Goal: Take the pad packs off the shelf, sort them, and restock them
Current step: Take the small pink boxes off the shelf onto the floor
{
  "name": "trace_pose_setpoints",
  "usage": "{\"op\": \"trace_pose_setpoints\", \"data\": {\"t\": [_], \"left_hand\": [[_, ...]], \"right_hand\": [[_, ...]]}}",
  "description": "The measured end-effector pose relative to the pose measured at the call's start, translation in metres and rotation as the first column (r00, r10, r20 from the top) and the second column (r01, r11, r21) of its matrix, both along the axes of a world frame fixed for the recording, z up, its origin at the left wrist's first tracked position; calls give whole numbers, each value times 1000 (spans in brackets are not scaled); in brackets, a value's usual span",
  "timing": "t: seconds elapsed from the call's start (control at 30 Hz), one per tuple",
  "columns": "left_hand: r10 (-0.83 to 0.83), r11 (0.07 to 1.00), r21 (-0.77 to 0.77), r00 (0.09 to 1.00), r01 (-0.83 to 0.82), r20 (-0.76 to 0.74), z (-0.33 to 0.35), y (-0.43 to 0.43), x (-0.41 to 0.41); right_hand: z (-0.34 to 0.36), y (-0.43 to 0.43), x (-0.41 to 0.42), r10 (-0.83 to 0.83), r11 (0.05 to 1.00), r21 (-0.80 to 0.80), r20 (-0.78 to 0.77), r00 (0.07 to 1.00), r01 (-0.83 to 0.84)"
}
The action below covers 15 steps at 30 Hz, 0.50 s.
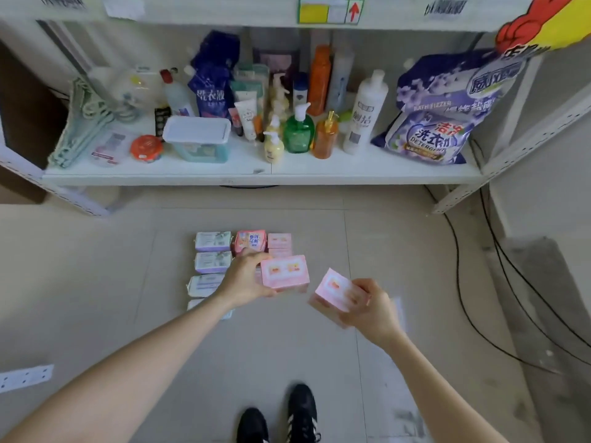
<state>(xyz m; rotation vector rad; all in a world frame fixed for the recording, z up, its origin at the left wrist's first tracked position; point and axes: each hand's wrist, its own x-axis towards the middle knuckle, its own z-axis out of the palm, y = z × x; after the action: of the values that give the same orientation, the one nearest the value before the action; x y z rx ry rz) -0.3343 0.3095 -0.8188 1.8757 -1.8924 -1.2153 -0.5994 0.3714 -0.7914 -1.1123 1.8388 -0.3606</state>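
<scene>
Black shoes (pixel 278 417); pink packs (pixel 285 275) in hand.

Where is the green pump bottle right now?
The green pump bottle stands near the front middle of the white shelf, between a small cream pump bottle on its left and an orange pump bottle on its right.

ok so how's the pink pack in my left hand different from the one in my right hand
The left pack is held level, its printed face square to the camera; the right pack is tilted, one corner pointing up. The left hand grips its pack from the left side, the right hand from the right. The left pack looks sharp, the right one blurred. Both are pink with the same orange print.
</scene>
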Motion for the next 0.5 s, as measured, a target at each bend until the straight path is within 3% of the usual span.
{"op": "trace_pose_setpoints", "data": {"t": [0.37,0.5], "left_hand": [[-95,986,-132,993,103,66,-265,-53,12],[-180,948,-233,969,218,171,-329,-69,18]], "right_hand": [[-275,-40,5,194,980,-21,-54,979,-196],[-345,-45,10,227,972,-49,-43,973,-229]]}}
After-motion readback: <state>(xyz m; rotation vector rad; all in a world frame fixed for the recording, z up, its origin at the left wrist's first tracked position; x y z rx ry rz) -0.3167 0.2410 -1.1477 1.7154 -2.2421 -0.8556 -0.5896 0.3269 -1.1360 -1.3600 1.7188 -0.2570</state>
